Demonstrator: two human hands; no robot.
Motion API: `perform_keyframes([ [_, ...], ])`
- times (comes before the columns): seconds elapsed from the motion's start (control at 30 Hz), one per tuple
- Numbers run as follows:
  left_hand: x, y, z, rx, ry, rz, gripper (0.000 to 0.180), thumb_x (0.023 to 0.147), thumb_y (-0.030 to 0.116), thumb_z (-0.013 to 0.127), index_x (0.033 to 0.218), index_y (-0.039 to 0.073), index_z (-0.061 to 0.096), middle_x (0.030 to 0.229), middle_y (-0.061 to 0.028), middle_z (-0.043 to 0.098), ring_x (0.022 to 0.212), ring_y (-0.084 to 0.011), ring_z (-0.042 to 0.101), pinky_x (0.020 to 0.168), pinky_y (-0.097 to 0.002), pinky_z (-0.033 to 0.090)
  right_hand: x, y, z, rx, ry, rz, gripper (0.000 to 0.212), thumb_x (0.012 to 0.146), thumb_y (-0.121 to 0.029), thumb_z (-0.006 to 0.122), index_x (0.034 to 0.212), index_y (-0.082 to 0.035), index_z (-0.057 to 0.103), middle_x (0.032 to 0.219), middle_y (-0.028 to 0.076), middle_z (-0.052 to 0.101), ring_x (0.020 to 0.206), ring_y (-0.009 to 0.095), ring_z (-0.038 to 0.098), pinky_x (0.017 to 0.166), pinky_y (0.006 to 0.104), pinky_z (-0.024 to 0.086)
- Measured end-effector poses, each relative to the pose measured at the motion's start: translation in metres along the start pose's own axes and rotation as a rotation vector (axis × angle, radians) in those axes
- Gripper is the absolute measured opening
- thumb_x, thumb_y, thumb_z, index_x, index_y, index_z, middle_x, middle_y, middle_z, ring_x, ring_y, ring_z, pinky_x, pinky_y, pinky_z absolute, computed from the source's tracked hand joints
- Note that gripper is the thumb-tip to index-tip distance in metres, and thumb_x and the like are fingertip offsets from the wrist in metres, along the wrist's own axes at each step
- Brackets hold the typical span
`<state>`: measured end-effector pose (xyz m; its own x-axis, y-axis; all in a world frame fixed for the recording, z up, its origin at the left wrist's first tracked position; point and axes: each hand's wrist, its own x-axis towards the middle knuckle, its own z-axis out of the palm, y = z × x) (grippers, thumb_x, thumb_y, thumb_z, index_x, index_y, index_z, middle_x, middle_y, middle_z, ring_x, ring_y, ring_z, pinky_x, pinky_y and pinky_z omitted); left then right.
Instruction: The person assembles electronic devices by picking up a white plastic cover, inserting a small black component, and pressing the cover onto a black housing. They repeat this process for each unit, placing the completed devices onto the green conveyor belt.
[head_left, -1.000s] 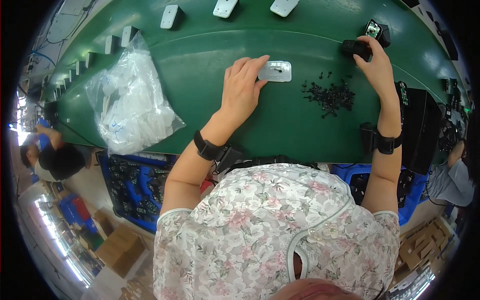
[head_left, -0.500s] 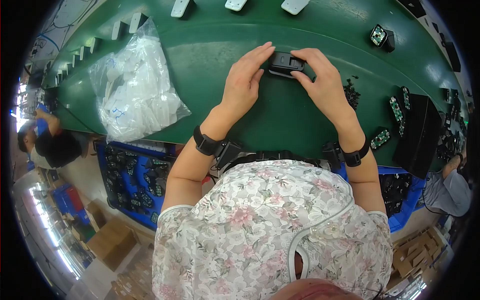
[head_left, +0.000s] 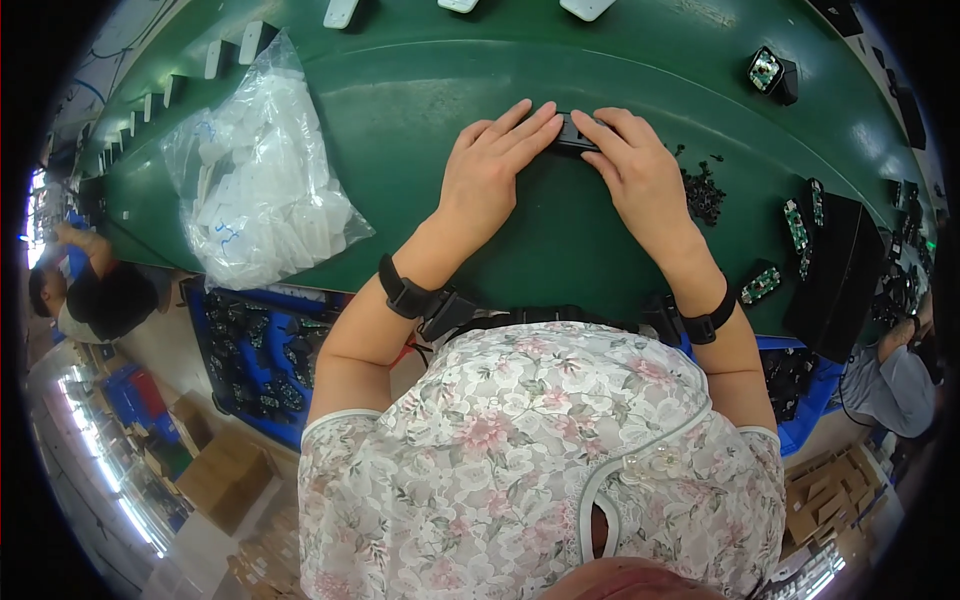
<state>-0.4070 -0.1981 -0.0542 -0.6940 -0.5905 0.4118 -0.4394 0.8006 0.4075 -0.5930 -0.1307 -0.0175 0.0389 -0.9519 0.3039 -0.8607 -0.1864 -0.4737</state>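
Observation:
A small black plastic housing (head_left: pixel 573 134) lies on the green tabletop (head_left: pixel 420 140) between my hands, mostly covered by fingers. My left hand (head_left: pixel 490 165) reaches over its left end with long fingers pressed on top; the thumb is hidden. Gripping the right end, my right hand (head_left: pixel 640 165) has its fingers bent over the top and the thumb at the near side. Right of that hand lies a pile of small black parts (head_left: pixel 704 192).
A clear bag of white plastic pieces (head_left: pixel 265 185) lies at left. White-topped units (head_left: pixel 258 42) line the far side. Circuit boards (head_left: pixel 796 225) lie beside a black box (head_left: pixel 838 275) at right; a board-fitted housing (head_left: pixel 770 72) stands farther off. Blue trays (head_left: pixel 240 410) flank me; people sit at both sides.
My left hand has moved onto the housing's left end, its fingers now covering it. My right fingers have closed further over the top. The view has shifted slightly.

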Motion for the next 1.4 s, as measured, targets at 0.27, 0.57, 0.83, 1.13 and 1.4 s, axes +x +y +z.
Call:
perform_keyframes([
  [0.27, 0.02, 0.007, 0.012, 0.025, 0.115, 0.07, 0.046, 0.071, 0.006, 0.069, 0.116, 0.002, 0.056, 0.114, -0.0109, 0.059, 0.1, -0.0255, 0.057, 0.082, -0.037, 0.047, 0.035, 0.032, -0.021, 0.275, -0.264, 0.12, 0.036, 0.079, -0.008, 0.065, 0.115, -0.008, 0.061, 0.1, 0.009, 0.06, 0.085, 0.024, 0.06, 0.077, 0.0308, 0.049],
  [0.57, 0.081, -0.034, 0.002, -0.696, 0.228, -0.691, 0.027, 0.092, 0.014, 0.053, 0.105, -0.009, 0.058, 0.077, -0.0133, 0.066, 0.058, -0.0143, 0.064, 0.052, -0.0266, 0.05, 0.022, 0.032, -0.035, 0.511, 0.147, 0.248, 0.025, 0.089, -0.009, 0.058, 0.113, -0.005, 0.062, 0.104, 0.007, 0.064, 0.09, 0.014, 0.061, 0.081, 0.0263, 0.047],
  [0.83, 0.112, -0.064, 0.019, -0.749, 0.269, -0.812, 0.031, 0.093, 0.013, 0.051, 0.107, -0.013, 0.049, 0.084, -0.0185, 0.064, 0.055, -0.0184, 0.064, 0.047, -0.0271, 0.05, -0.008, 0.018, -0.058, 0.57, 0.137, 0.227, 0.021, 0.089, -0.006, 0.056, 0.109, -0.001, 0.063, 0.102, 0.008, 0.063, 0.089, 0.014, 0.061, 0.08, 0.0245, 0.046],
  [1.13, 0.107, -0.073, 0.017, -0.184, 0.167, -0.782, 0.025, 0.092, 0.024, 0.053, 0.097, 0.001, 0.045, 0.062, -0.0065, 0.065, 0.065, -0.0253, 0.065, 0.064, -0.0354, 0.049, -0.044, 0.039, -0.068, 0.522, 0.258, 0.381, 0.019, 0.09, -0.008, 0.057, 0.107, -0.001, 0.064, 0.099, 0.005, 0.064, 0.086, 0.012, 0.06, 0.077, 0.023, 0.046],
  [1.4, 0.108, -0.078, 0.019, -0.149, 0.177, -0.861, 0.029, 0.088, 0.026, 0.059, 0.095, 0.002, 0.044, 0.061, -0.0053, 0.065, 0.065, -0.0259, 0.065, 0.067, -0.0352, 0.049, -0.04, 0.059, -0.034, 0.03, 0.121, 0.434, 0.021, 0.08, -0.008, 0.065, 0.101, -0.007, 0.065, 0.088, 0.003, 0.058, 0.075, 0.014, 0.054, 0.067, 0.0255, 0.045],
])
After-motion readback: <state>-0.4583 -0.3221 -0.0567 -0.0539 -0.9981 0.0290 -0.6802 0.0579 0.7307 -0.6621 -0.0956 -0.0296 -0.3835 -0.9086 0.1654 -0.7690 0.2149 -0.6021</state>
